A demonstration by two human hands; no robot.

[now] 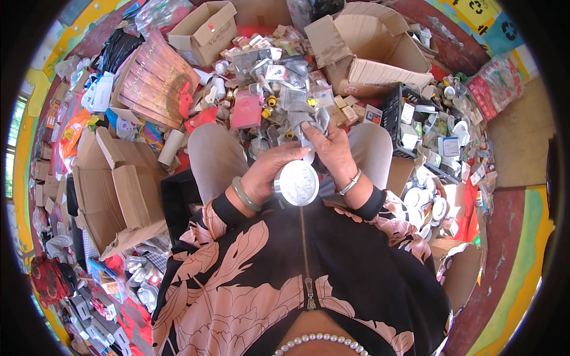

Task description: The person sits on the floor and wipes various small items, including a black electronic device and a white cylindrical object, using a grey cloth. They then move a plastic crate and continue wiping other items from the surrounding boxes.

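Between my knees my left hand (268, 173) is closed on a round silver-white spotlight (297, 183). Its face points up at me and shows several raised round spots. A white piece (308, 153) sticks out from its far side, between my two hands. My right hand (333, 152) grips a crumpled grey cloth (310, 120) just beyond, with the thumb pressed on it. The right fingers are partly hidden under the cloth. Just past my hands lies a heap of small boxes, clear packages and yellow-and-black parts (270, 107), with a pink box (247, 109) on it.
Open cardboard boxes stand at the left (122, 187), far left (203, 32) and far right (371, 50). A black crate (392, 121) sits right of my knee, beside many white round fittings (424, 204). A wood-patterned printed box (155, 80) leans at the left near a white roll (171, 148).
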